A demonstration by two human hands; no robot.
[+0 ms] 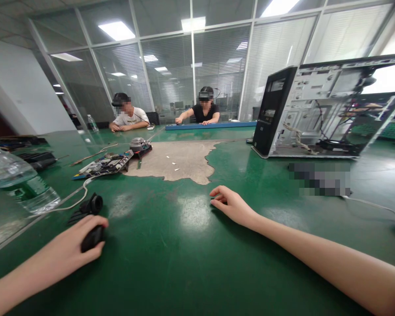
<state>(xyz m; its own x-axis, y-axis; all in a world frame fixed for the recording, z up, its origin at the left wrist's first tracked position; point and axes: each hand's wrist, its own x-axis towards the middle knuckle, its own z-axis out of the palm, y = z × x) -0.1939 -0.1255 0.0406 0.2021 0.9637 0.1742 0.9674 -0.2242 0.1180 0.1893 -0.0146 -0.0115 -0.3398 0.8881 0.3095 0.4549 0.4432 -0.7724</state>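
Note:
At the lower left, my left hand (85, 239) is wrapped round a small black object (92, 238), which looks like a computer mouse, low over the green table (184, 263). Just beyond it lies a black ribbed part with a round ring (94, 204). My right hand (228, 202) rests near the middle of the table, its fingers loosely curled and apart, with nothing between them. It is close to the bare, worn patch (181, 162) of the tabletop.
A clear water bottle (23, 184) leans at the left. Behind the ring lie a circuit board (103, 166) and a cooler (140, 147). An open computer case (316, 114) stands at the right. Two people sit across, near a long blue bar (213, 125).

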